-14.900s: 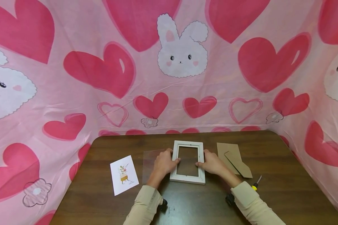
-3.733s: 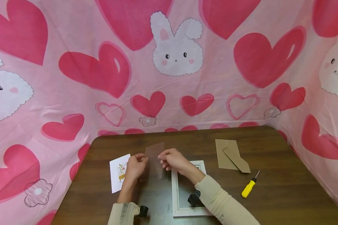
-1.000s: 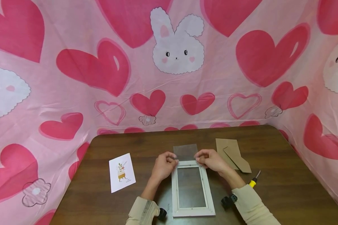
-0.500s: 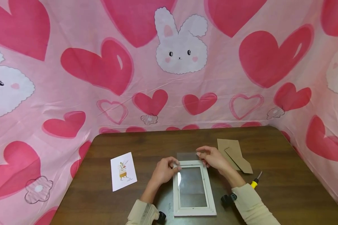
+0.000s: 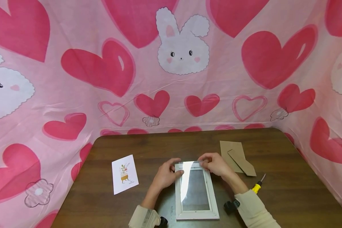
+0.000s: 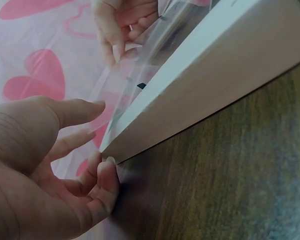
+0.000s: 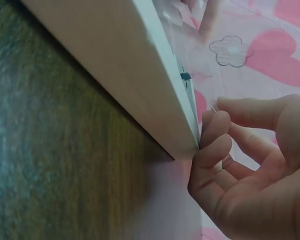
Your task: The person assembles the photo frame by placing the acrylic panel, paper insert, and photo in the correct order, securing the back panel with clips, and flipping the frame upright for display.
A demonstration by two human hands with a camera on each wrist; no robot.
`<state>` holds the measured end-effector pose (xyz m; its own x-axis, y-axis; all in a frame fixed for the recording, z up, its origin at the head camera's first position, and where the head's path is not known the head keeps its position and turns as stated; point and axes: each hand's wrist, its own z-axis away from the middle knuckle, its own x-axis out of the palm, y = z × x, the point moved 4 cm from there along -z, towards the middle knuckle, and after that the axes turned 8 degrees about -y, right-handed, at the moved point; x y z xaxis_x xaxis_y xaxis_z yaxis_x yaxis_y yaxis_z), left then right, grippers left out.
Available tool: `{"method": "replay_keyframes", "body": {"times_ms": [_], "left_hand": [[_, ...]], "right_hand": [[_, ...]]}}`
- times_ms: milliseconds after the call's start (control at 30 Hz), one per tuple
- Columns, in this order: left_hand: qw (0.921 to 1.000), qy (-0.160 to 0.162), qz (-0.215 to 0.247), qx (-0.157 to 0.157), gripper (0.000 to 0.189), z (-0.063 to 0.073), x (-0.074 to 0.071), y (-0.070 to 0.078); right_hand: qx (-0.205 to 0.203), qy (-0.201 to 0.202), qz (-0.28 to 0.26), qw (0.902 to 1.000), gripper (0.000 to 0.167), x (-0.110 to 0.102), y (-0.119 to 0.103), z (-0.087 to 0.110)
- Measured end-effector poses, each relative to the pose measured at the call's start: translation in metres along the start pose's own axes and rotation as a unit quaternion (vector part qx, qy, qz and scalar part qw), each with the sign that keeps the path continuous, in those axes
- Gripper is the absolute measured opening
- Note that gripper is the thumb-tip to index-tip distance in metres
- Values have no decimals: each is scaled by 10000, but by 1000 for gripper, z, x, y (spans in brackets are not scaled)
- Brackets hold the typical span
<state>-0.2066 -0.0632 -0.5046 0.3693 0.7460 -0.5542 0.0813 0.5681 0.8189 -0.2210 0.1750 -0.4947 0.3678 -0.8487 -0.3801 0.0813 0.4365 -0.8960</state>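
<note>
A white picture frame (image 5: 213,193) lies on the table with its recessed side up. A clear sheet (image 5: 187,180) with a bright reflection lies over its opening, its far edge at the frame's far end. My left hand (image 5: 164,174) is at the far left corner, thumb and fingers at the sheet's edge; in the left wrist view the curled lower fingers (image 6: 107,182) touch the frame's corner. My right hand (image 5: 216,164) pinches the sheet's far right corner between thumb and forefinger; in the right wrist view its other fingers (image 7: 210,160) curl against the frame's end.
On the left lies a white card (image 5: 125,174) with a printed flower pot. A brown backing board (image 5: 233,155) with an angled stand piece is at the right, near a yellow screwdriver (image 5: 257,187) partly behind the right forearm. A pink heart-print cloth (image 5: 182,85) surrounds the table.
Over the last second the clear sheet has moved toward me over the frame. Earlier it was picked up from beside the card. The frame now lies nearer me than at first.
</note>
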Motion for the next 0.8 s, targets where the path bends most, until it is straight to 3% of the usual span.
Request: {"method": "replay_keyframes", "body": {"times_ms": [233,800], "left_hand": [[9999,7,-100,68,28,2,0,1],[9994,120,-315,106,11,1,1,1]], "right_hand": [[-169,12,384,9991,9,2,0,2],[-277,223,912,9952,6,5,-4,3]]}}
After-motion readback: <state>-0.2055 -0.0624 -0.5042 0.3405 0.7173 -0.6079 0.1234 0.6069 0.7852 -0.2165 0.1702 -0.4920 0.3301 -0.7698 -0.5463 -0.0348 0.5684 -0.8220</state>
